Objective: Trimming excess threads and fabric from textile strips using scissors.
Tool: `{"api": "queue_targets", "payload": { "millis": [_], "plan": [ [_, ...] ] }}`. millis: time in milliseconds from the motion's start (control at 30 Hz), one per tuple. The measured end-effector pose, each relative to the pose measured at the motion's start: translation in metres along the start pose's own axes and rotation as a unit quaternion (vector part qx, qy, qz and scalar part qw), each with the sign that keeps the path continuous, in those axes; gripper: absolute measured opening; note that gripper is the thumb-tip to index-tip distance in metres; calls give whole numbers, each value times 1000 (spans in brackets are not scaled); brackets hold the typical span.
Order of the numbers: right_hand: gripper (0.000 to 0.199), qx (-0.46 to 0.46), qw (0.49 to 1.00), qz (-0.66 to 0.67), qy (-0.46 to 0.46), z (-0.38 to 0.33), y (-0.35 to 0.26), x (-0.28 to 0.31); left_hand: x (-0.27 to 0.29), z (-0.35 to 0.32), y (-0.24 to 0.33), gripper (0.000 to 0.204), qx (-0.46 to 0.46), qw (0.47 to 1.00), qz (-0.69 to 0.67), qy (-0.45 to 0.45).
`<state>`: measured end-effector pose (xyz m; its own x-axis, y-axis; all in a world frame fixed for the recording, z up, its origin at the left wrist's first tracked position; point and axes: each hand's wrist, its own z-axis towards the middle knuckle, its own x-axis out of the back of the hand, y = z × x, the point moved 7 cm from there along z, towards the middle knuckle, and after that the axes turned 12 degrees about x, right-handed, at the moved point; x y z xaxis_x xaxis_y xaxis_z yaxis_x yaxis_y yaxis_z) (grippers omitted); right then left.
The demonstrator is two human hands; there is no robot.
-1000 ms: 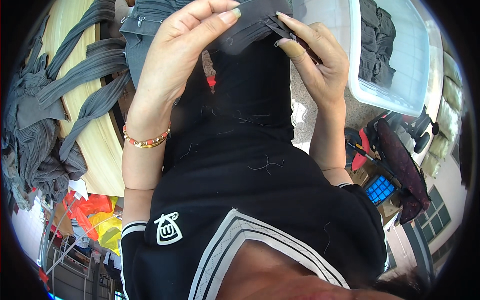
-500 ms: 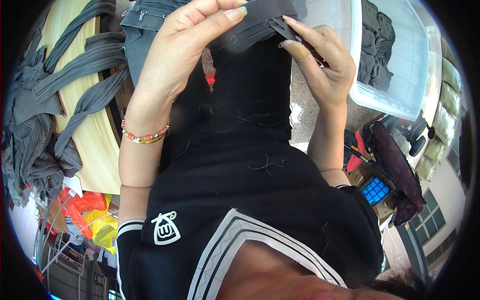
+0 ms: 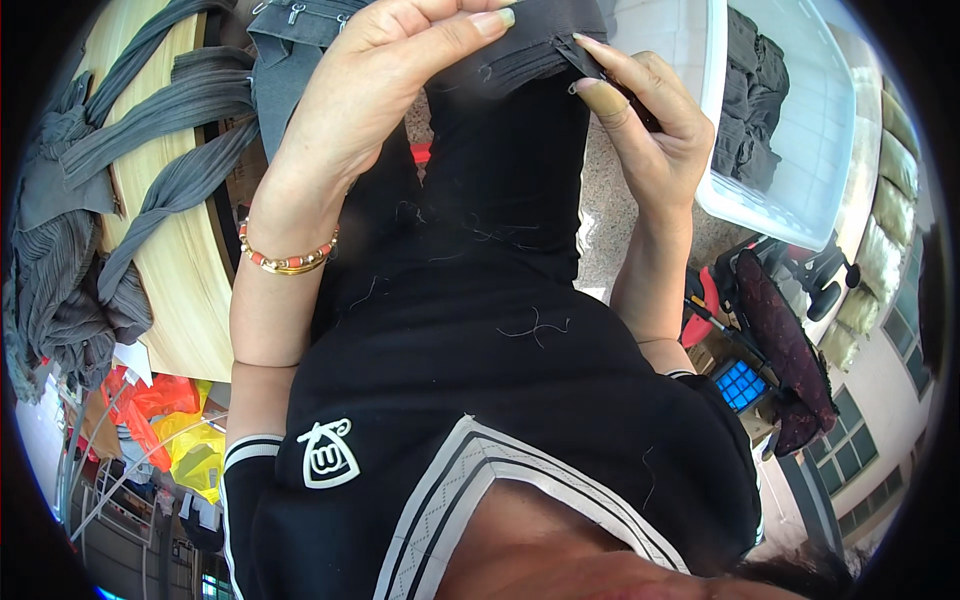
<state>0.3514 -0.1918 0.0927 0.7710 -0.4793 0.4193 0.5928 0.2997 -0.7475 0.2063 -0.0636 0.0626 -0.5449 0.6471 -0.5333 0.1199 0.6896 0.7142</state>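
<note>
Over my lap lies a dark grey fabric piece [image 3: 520, 45] with a pleated or gathered edge. My left hand [image 3: 400, 60] pinches its upper part between thumb and fingers; some fingertips are cut off by the frame's top. In my right hand [image 3: 650, 110] is a pair of dark thread snips [image 3: 590, 62], held between thumb and fingers. The snips' pointed tip is against the fabric's right edge. Whether the blades are closed on a thread is too small to tell. A tan wrap or tape covers part of my right thumb.
A pale wooden table [image 3: 180, 290] on the left carries twisted grey pleated garments [image 3: 190, 90]. Grey garments with zip pulls [image 3: 290, 50] lie beside my left forearm. To the right stands a translucent plastic bin [image 3: 790, 205] with folded dark garments [image 3: 750, 90]. Red and yellow bags [image 3: 195, 450] hang lower left.
Both hands have shifted slightly to the right with the fabric and the snips. The snips' tip stays at the fabric's edge, and both grips are the same.
</note>
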Motion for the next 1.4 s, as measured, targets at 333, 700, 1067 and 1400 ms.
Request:
{"api": "queue_targets", "payload": {
  "millis": [333, 700, 1067, 1400],
  "plan": [
    [27, -20, 999, 6, 27, 1, 5, -1, -8, 3, 15, 20, -301, 922, 40, -240],
    [29, -39, 998, 10, 47, -3, 12, -2, 23, -32, 5, 15, -15, 963, 244, 116],
    [43, 79, 993, -89, 3, 8, -30, -9, 11, -22, 13, 11, -337, 914, 32, -223],
    [47, 111, 989, -98, -28, 16, -44, -19, 2, -19, 27, 11, -394, 887, 12, -240]
  ]
}}
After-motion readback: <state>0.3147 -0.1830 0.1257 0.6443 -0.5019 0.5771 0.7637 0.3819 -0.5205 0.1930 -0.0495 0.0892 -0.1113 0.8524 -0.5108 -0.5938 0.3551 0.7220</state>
